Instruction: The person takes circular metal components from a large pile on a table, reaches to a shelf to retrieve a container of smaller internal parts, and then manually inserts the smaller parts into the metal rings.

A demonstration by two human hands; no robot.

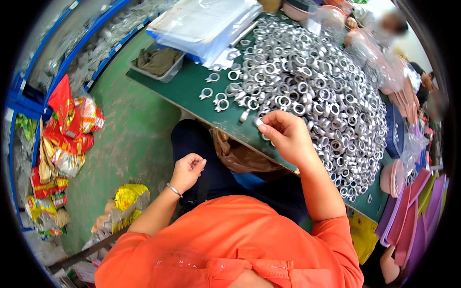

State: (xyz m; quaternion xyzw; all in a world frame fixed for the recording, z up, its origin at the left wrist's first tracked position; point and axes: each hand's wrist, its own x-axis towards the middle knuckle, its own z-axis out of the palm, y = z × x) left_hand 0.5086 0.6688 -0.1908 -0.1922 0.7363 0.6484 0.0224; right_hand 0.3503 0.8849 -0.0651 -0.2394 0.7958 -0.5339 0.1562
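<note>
My right hand [290, 137] is at the near edge of the green table, with thumb and forefinger pinched on a small silver metal ring [258, 122]. Just beyond it spreads a large heap of similar metal rings [317, 91], many with small lugs on the rim. A few loose rings [221, 102] lie apart at the heap's left side. Over my lap, away from the table, my left hand [188, 172] is held with curled fingers, thumb near the forefinger. Whatever it may hold is hidden.
A clear tub with dark cloth [156, 62] and a plastic-covered blue bin [201, 29] stand on the table [192, 91]. Blue shelving [72, 53] and colourful bags [69, 129] line the left. Pink and purple trays [408, 216] stand right; other people are beyond the heap.
</note>
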